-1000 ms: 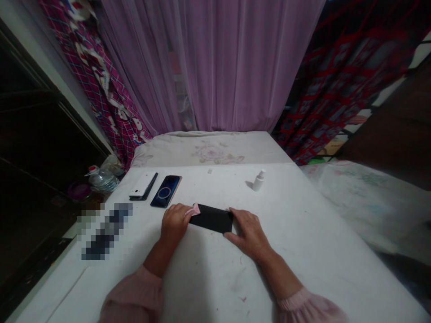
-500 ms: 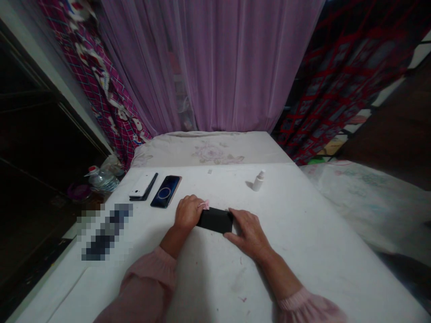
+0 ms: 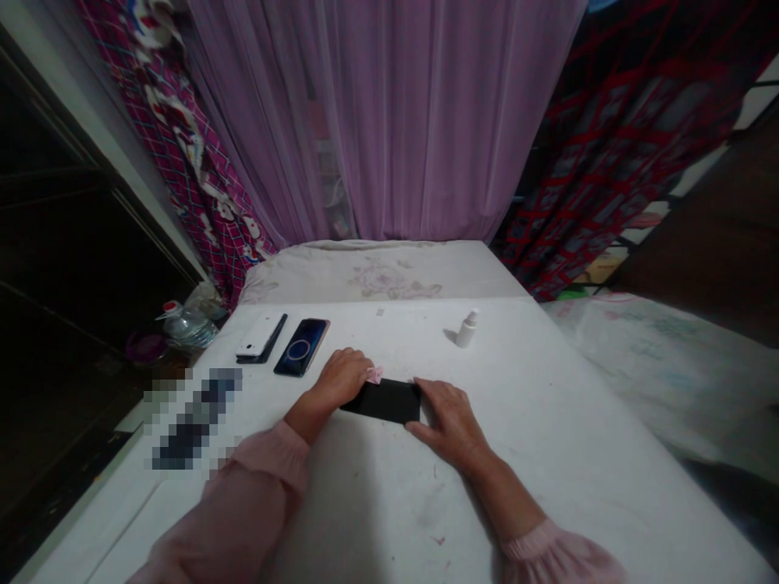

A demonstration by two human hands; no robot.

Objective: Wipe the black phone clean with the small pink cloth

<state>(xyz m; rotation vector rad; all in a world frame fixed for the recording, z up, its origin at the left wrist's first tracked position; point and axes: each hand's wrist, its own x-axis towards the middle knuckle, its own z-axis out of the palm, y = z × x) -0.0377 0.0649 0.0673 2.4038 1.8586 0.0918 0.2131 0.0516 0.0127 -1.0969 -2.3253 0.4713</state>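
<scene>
Illumination is dim and soft; its source cannot be located from my view. The bench (image 3: 487, 454) reads brightest, without glare, while the dark opening (image 3: 54, 268) at my left falls nearly to black. A soft shadow extends across the bench below my left hand (image 3: 344, 377). The wide lens bows the bench edges and makes the purple curtain (image 3: 389, 105) fan outward toward the top corners. Focus is adequate, with slight grain. A pixelated block (image 3: 195, 418) obscures detail.

A: What's that dark thing?
B: A flat black slab (image 3: 383, 401), phone-shaped, lying lengthwise.
A: And the pink bit?
B: A small crumpled pink cloth (image 3: 374, 375), touching the slab's upper left corner.
</scene>
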